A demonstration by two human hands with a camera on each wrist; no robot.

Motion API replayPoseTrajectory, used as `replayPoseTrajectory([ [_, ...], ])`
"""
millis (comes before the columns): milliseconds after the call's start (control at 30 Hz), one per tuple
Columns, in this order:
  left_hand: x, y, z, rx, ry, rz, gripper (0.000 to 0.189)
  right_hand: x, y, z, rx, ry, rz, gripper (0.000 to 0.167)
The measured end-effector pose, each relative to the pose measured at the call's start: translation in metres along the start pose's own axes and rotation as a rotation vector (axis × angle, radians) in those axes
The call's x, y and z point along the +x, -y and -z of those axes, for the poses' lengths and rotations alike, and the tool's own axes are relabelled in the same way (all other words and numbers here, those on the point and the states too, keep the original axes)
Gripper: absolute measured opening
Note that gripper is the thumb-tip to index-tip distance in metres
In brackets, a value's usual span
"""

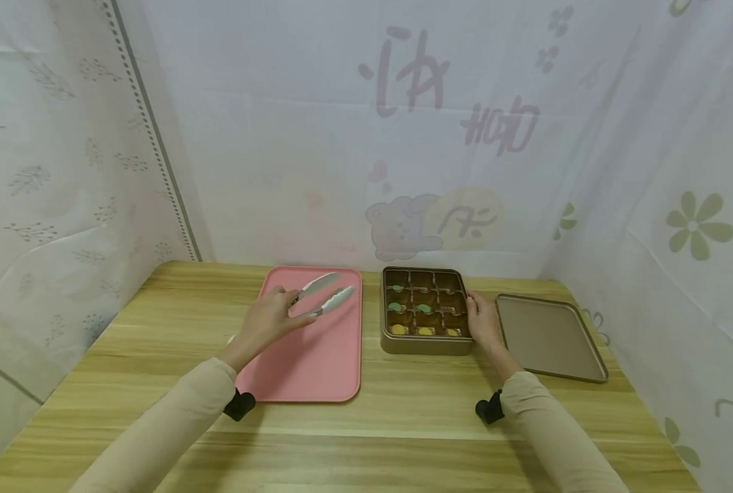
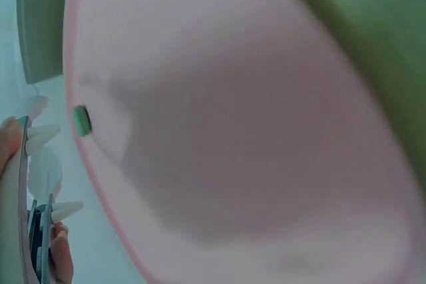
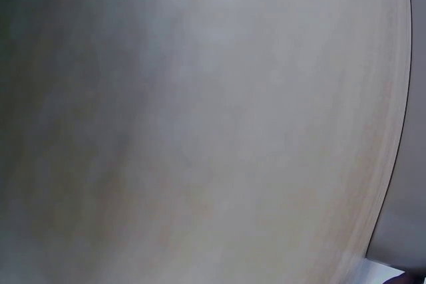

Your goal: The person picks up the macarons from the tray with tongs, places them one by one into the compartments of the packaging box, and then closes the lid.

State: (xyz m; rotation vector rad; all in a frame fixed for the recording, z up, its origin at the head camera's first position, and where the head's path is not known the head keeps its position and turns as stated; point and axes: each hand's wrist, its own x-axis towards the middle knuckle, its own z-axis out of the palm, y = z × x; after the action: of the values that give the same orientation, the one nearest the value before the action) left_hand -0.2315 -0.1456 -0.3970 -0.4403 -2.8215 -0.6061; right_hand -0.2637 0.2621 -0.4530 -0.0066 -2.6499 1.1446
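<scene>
My left hand (image 1: pixel 269 318) grips metal tongs (image 1: pixel 337 299) with pale scalloped tips, their arms spread apart above the pink tray (image 1: pixel 317 373). Nothing shows between the tips. In the left wrist view a small green piece (image 2: pixel 81 121) lies on the tray near its rim, beyond the tongs. My right hand (image 1: pixel 483 323) rests against the right side of a bronze square tin (image 1: pixel 428 345). Inside the tin is a brown divided insert (image 1: pixel 421 279). Yellow round pieces (image 1: pixel 426 331) sit in its front row, with green pieces (image 1: pixel 397 307) farther back.
A flat bronze lid (image 1: pixel 547 339) lies right of the tin on the wooden table (image 1: pixel 366 445). Printed white cloth (image 1: pixel 280 137) hangs behind the table and at both sides. The right wrist view is mostly blurred surface.
</scene>
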Motion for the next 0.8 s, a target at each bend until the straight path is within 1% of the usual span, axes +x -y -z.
replayPoseTrajectory([
  [133,-0.004,0.006,0.001,0.02,0.044,0.033,0.045,0.0,-0.001,0.0,0.003,0.008,-0.007,0.039],
  [333,-0.004,0.01,0.001,0.056,0.104,0.061,0.043,0.0,-0.001,0.0,0.007,0.005,0.001,0.039],
  [533,0.0,0.014,-0.004,0.071,0.116,0.046,0.04,-0.001,0.0,0.0,0.011,-0.004,0.006,0.038],
  [800,0.006,0.014,-0.01,0.077,0.124,0.045,0.038,0.0,0.0,0.0,0.01,0.001,0.004,0.037],
])
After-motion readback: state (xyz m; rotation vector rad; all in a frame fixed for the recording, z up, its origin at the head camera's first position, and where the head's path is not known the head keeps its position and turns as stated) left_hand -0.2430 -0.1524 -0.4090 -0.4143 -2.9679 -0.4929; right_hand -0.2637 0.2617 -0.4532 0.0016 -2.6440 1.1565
